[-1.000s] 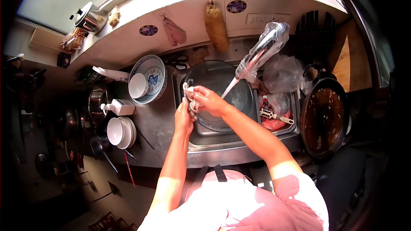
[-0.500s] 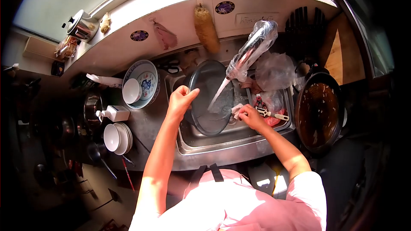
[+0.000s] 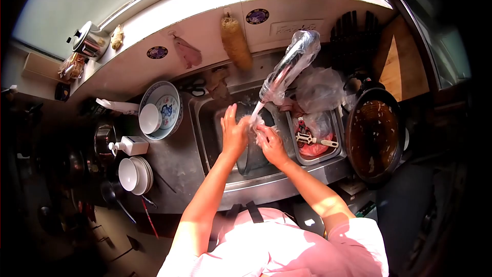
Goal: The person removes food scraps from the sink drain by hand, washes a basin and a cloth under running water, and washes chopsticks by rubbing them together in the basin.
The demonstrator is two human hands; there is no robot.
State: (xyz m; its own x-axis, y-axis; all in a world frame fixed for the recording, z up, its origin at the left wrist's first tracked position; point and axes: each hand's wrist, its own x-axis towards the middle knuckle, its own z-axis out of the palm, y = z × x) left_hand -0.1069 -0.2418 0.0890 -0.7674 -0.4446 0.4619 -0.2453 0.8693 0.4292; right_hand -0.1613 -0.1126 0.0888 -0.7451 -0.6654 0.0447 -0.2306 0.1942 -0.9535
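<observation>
My left hand (image 3: 235, 134) is in the water stream over the sink (image 3: 215, 168), fingers stretched upward, close beside the white cloth. Facing it, my right hand (image 3: 270, 143) has its fingers closed on a wet whitish cloth (image 3: 257, 127), partly hidden by splashing water. Water runs onto them from the faucet (image 3: 290, 66), which is wrapped in clear plastic. Beneath my hands a round glass lid (image 3: 252, 161) lies in the basin, largely covered by my hands and arms.
Right of the basin is a metal tray (image 3: 319, 160) holding a peeler (image 3: 318, 140) and plastic bags. A dirty wok (image 3: 375, 136) stands farther right. On the left are a patterned bowl (image 3: 171, 118), stacked white bowls (image 3: 134, 175) and a white pump bottle (image 3: 130, 145).
My left hand has let go of the glass lid, which has gone down into the sink. Both hands have come together under the faucet, the right bringing the cloth leftward.
</observation>
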